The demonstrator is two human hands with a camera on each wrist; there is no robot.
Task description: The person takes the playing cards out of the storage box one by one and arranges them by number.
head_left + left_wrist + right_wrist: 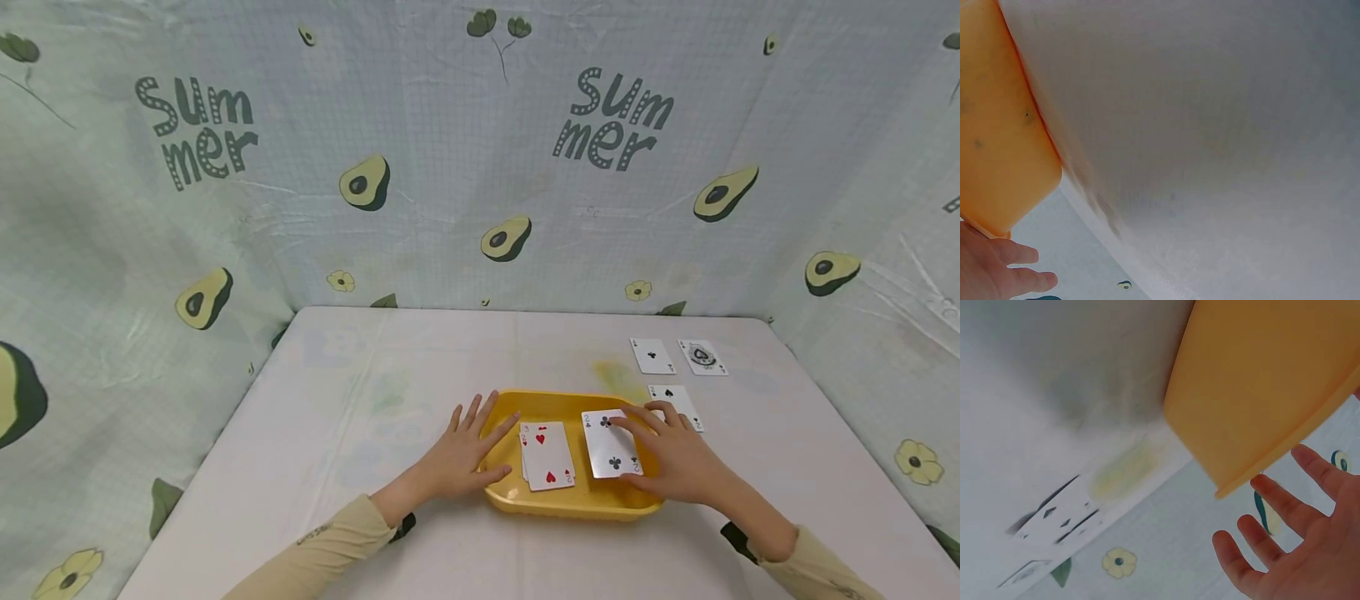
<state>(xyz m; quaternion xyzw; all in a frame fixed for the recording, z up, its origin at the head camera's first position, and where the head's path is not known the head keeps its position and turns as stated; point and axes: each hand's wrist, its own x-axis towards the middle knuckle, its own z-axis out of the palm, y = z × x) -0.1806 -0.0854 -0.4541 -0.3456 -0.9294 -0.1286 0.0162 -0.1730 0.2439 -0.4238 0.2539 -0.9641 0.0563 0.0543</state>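
A yellow plastic tray (570,507) sits on the white-covered table with playing cards in it. A two of hearts (551,458) partly covers another red card at the tray's left. The two of clubs (602,446) lies toward its right side. My left hand (461,458) spreads over the tray's left rim, thumb and index finger reaching inward. Over the right rim extends my right hand (671,454), index fingertip overlapping the two of clubs, thumb tip by its lower edge. In the right wrist view, the fingers (1279,500) are spread apart just beyond the tray's rim.
Beyond the tray on the right lie an ace of clubs (652,356), an ace of spades (702,357) and a two of spades (673,404), which my right hand partly covers. A patterned cloth (450,150) hangs behind the table and along its sides.
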